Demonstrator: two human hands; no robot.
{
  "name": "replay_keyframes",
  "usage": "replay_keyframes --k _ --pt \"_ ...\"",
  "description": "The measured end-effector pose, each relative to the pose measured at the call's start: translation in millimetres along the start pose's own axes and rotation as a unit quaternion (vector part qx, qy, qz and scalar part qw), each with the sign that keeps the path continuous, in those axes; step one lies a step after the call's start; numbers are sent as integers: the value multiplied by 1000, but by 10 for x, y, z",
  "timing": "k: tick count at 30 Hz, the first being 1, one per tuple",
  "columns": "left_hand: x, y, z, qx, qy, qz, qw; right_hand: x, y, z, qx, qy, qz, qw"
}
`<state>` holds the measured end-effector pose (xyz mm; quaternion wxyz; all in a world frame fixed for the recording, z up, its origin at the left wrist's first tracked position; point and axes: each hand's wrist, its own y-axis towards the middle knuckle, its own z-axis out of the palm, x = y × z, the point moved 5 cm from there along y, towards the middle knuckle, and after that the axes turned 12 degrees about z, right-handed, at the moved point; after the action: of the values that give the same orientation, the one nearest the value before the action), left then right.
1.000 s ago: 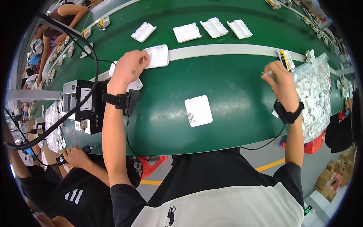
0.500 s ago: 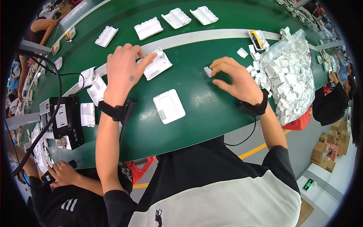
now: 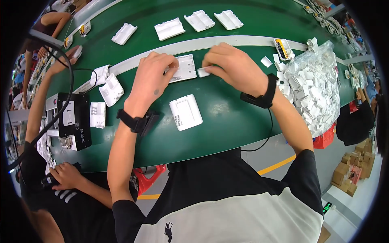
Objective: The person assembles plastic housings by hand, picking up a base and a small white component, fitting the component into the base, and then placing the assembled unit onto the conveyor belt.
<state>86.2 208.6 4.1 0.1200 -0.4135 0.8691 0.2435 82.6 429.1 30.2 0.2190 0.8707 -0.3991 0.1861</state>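
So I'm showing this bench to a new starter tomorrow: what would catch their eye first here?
Probably the two hands meeting at the middle of the green belt: the left hand presses on a white plastic housing while the right hand pinches a small white part at its edge. Next, the big clear bag of white parts at the right, and a square white cover lying near the left wrist.

You've got matt white plastic shells (image 3: 183, 69) on a smooth green belt (image 3: 227, 117), plus a crinkly glossy clear bag (image 3: 320, 87) at the right.
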Motion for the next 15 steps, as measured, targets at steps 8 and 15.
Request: replay_keyframes --k 8,15 --pt "19 -24 82 -43 -40 -3 998 59 419 403 9 -12 -9 1000" --pt "29 -41 93 -34 -14 4 999 64 465 505 69 -52 8 996"
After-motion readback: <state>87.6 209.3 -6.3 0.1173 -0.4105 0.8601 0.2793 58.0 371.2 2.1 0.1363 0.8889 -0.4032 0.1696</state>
